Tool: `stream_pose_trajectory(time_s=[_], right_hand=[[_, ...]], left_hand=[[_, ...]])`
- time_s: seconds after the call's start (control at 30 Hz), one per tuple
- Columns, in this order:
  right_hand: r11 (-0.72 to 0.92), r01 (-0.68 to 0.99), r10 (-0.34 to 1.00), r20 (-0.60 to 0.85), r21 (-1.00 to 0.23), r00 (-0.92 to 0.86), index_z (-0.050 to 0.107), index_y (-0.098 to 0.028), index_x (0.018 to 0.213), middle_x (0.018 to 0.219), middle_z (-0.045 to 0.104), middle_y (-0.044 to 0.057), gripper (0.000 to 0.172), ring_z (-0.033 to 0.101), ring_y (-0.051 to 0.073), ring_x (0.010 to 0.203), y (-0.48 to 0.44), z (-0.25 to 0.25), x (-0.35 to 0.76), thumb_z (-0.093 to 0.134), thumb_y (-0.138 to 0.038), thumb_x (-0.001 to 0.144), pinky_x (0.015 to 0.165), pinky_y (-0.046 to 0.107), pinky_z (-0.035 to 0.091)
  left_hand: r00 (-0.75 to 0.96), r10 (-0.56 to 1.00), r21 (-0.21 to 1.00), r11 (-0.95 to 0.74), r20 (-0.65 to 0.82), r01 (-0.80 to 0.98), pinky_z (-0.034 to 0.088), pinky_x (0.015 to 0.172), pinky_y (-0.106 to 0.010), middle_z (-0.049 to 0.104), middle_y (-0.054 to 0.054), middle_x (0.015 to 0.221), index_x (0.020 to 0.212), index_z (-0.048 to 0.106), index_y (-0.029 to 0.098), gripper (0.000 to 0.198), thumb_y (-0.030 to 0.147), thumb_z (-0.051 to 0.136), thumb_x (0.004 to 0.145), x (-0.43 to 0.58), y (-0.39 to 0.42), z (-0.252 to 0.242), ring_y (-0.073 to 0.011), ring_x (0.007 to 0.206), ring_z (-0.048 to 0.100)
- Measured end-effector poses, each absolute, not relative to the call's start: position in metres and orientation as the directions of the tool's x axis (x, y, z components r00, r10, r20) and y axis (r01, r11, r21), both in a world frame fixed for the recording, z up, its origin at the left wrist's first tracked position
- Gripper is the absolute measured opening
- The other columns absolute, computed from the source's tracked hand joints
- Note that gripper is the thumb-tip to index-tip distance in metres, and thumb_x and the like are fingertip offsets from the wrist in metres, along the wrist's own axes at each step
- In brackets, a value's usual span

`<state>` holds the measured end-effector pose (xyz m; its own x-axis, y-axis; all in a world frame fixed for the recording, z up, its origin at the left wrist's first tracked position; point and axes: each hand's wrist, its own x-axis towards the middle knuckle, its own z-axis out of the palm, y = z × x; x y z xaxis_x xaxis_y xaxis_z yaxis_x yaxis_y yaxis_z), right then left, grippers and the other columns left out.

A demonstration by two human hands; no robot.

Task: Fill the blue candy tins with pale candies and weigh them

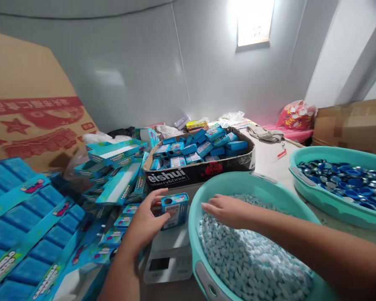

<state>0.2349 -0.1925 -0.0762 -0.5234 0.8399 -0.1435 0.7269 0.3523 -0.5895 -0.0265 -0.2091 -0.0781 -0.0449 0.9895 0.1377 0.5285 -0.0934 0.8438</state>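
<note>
My left hand (150, 213) is wrapped round a small blue box (175, 211), thumb in front and fingers at its left side. The box stands upright, with a round dark hole in its top, over the plate of a white kitchen scale (169, 263). My right hand (225, 210) is above a turquoise tub (203, 190) of small pale-blue and white candies (238, 259), near the tub's left rim. Its fingers are bunched together, palm down; whatever they hold is hidden.
Behind the scale, a black carton (197, 173) holds a pile of blue boxes. Open display trays (115, 154) and packed blue boxes (34, 225) crowd the left, before a large cardboard box (28, 96). On the right stands another turquoise tub (332, 209) full of blue and silvery caps (347, 179).
</note>
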Motion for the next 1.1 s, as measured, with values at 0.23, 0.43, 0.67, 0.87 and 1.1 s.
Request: stream_pose_trajectory(time_s=[0.23, 0.43, 0.67, 0.87, 1.1], right_hand=[[0.508, 0.761, 0.716, -0.293, -0.403, -0.634, 0.063, -0.018, 0.12, 0.117, 0.059, 0.015, 0.053, 0.061, 0.03, 0.098, -0.198, -0.076, 0.233, 0.061, -0.051, 0.079, 0.082, 0.039, 0.046], [0.493, 0.756, 0.739, -0.25, -0.431, -0.625, 0.067, -0.02, 0.11, 0.11, 0.062, 0.01, 0.048, 0.061, 0.028, 0.095, -0.19, -0.087, 0.236, 0.072, -0.045, 0.069, 0.079, 0.035, 0.045], [0.428, 0.779, 0.759, -0.285, -0.459, -0.585, 0.067, -0.021, 0.092, 0.102, 0.064, 0.006, 0.033, 0.059, 0.022, 0.084, -0.192, -0.09, 0.235, 0.075, -0.036, 0.064, 0.067, 0.03, 0.037], [0.354, 0.805, 0.766, -0.346, -0.475, -0.541, 0.066, -0.021, 0.083, 0.079, 0.064, -0.001, 0.023, 0.052, 0.015, 0.069, -0.192, -0.087, 0.231, 0.073, -0.029, 0.063, 0.056, 0.026, 0.03], [0.325, 0.806, 0.769, -0.357, -0.495, -0.53, 0.067, -0.019, 0.077, 0.073, 0.062, -0.002, 0.013, 0.049, 0.012, 0.064, -0.19, -0.088, 0.229, 0.072, -0.024, 0.066, 0.055, 0.024, 0.028]], left_hand=[[0.06, 0.997, 0.872, -0.067, 0.044, 0.485, 0.052, 0.093, -0.042, 0.062, -0.014, 0.127, 0.122, 0.058, 0.02, 0.06, 0.043, 0.076, 0.069, -0.057, -0.213, -0.078, -0.0315, 0.121, 0.056], [-0.015, 0.994, 0.911, -0.09, 0.105, 0.402, 0.05, 0.097, -0.044, 0.064, -0.015, 0.122, 0.115, 0.062, 0.017, 0.054, 0.053, 0.07, 0.075, -0.056, -0.21, -0.078, -0.0296, 0.114, 0.06], [-0.197, 0.956, 0.948, -0.156, 0.216, 0.279, 0.049, 0.097, -0.041, 0.069, -0.012, 0.109, 0.106, 0.065, 0.015, 0.047, 0.056, 0.06, 0.083, -0.051, -0.208, -0.079, -0.0253, 0.106, 0.064], [-0.226, 0.937, 0.947, -0.208, 0.265, 0.246, 0.05, 0.093, -0.038, 0.069, -0.01, 0.104, 0.102, 0.066, 0.015, 0.042, 0.053, 0.057, 0.086, -0.045, -0.207, -0.082, -0.0234, 0.102, 0.064], [-0.182, 0.959, 0.949, -0.162, 0.216, 0.271, 0.049, 0.092, -0.036, 0.07, -0.01, 0.104, 0.099, 0.066, 0.015, 0.043, 0.055, 0.056, 0.086, -0.042, -0.199, -0.091, -0.023, 0.1, 0.065]])
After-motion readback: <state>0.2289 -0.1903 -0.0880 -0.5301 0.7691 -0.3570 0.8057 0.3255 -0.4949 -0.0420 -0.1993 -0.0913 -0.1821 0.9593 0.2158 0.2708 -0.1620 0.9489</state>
